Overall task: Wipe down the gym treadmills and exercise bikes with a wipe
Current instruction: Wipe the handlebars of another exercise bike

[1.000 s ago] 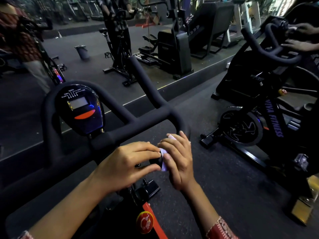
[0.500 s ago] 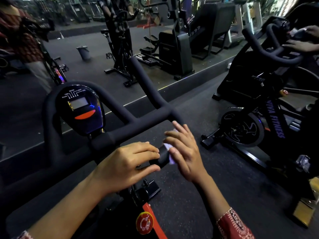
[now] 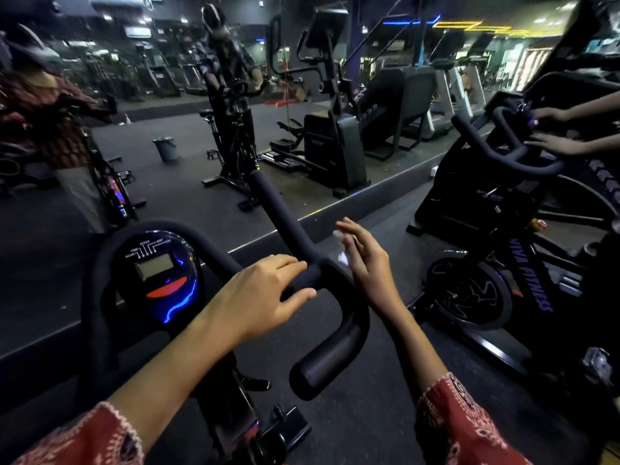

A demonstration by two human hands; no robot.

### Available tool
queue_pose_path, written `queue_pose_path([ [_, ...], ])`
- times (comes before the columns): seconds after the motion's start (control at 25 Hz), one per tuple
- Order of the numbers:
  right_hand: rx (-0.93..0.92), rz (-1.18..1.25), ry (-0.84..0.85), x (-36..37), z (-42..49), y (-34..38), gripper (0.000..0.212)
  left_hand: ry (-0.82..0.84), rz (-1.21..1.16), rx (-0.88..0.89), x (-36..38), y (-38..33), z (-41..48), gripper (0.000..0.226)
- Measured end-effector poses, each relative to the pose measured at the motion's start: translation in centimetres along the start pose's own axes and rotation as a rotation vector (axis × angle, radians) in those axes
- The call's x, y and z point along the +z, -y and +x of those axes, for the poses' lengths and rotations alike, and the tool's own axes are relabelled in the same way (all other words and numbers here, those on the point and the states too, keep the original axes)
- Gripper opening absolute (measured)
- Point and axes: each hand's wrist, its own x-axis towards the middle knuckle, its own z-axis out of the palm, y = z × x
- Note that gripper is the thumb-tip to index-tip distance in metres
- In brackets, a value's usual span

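Observation:
An exercise bike's black padded handlebar (image 3: pixel 285 216) fills the middle of the head view, with its round console (image 3: pixel 156 273) at the left. My left hand (image 3: pixel 258 297) rests on the bar at the junction, fingers curled loosely over it. My right hand (image 3: pixel 364 260) is at the right side of the same junction, fingers nearly straight, pressing a small white wipe (image 3: pixel 340 245) against the bar. The bar's near right end (image 3: pixel 322 367) points toward me.
A second black exercise bike (image 3: pixel 496 280) stands to the right, where another person's hands (image 3: pixel 550 129) are on its handlebar. A mirror wall (image 3: pixel 167 182) ahead reflects bikes, a stepper machine and a bucket. Dark rubber floor (image 3: pixel 385 414) lies between the bikes.
Both hands left the knob below the handlebar and rose to the bar junction. The right hand opened out flatter with the wipe. The view tilted up.

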Motion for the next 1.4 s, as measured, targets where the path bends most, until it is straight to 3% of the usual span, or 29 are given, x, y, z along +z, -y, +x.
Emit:
queue_pose_path([
  [0.04, -0.008, -0.065, 0.031, 0.7, 1.4, 0.7, 0.034, 0.032, 0.014, -0.058, 0.5, 0.3, 0.7, 0.056],
  [0.12, 0.038, -0.347, 0.330, 2.4, 2.9, 1.5, 0.044, 0.166, 0.053, -0.109, 1.6, 0.5, 1.6, 0.056],
  [0.2, 0.219, -0.611, 0.520, 3.1, 2.8, 1.2, 0.048, 0.265, 0.134, -0.119, 2.2, 0.6, 1.9, 0.054],
  [0.36, 0.336, -0.634, 0.429, 0.6, -0.5, 1.2, 0.037, 0.259, 0.160, -0.134, 2.6, 1.0, 1.7, 0.053],
  [0.48, 0.400, -0.673, 0.554, -2.7, -1.4, 1.9, 0.031, 0.255, 0.165, -0.135, 3.0, 1.1, 1.7, 0.055],
  [0.6, 0.341, -0.585, 0.368, -1.9, 1.0, 2.6, 0.039, 0.240, 0.153, -0.127, 3.3, 1.3, 1.6, 0.055],
  [0.76, 0.366, -0.515, 0.535, 2.6, 2.7, 2.4, 0.050, 0.224, 0.122, -0.124, 3.1, 1.3, 1.7, 0.054],
  [0.96, 0.430, -0.642, 0.434, 1.1, -0.1, 1.4, 0.035, 0.214, 0.149, -0.136, 3.2, 1.4, 1.8, 0.054],
  [1.12, 0.437, -0.594, 0.415, -0.1, -3.2, 1.8, 0.049, 0.178, 0.210, -0.064, 3.0, 1.1, 1.3, 0.047],
  [1.28, 0.322, -0.400, 0.223, -0.3, -7.8, 3.6, 0.040, 0.133, 0.116, -0.089, 1.5, -0.1, -0.4, 0.044],
  [1.4, 0.087, -0.316, 0.033, 2.9, -12.2, 5.6, 0.036, 0.115, -0.015, -0.095, -0.3, -1.7, -2.7, 0.049],
])
